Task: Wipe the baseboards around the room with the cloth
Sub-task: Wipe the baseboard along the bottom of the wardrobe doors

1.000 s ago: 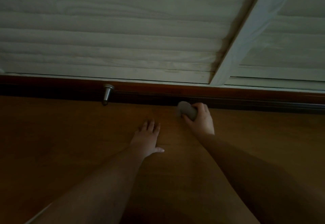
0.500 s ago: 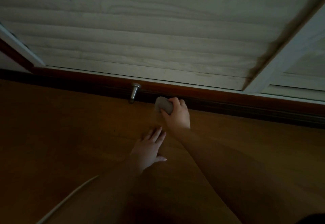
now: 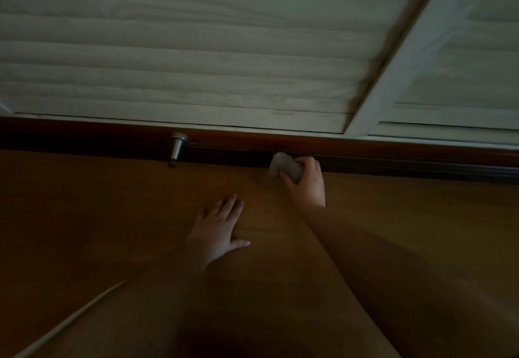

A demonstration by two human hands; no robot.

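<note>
Mid-wipe along the dark baseboard [image 3: 365,151]. Leftmost, a metal doorstop [image 3: 177,148] jutting from the trim. Then the left hand [image 3: 217,234], flat on the wooden floor [image 3: 84,217], fingers spread — bracing. Further right, the right hand [image 3: 307,182] gripping the bunched grey cloth [image 3: 285,167], pressed to the baseboard's foot. Next, probably: slide along the trim — easing round the doorstop if heading left.

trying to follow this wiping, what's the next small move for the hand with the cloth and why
Probably slide the cloth leftward along the baseboard toward the metal door stop. The right hand grips it against the dark strip, the left hand rests flat on the floor as a brace.
</note>
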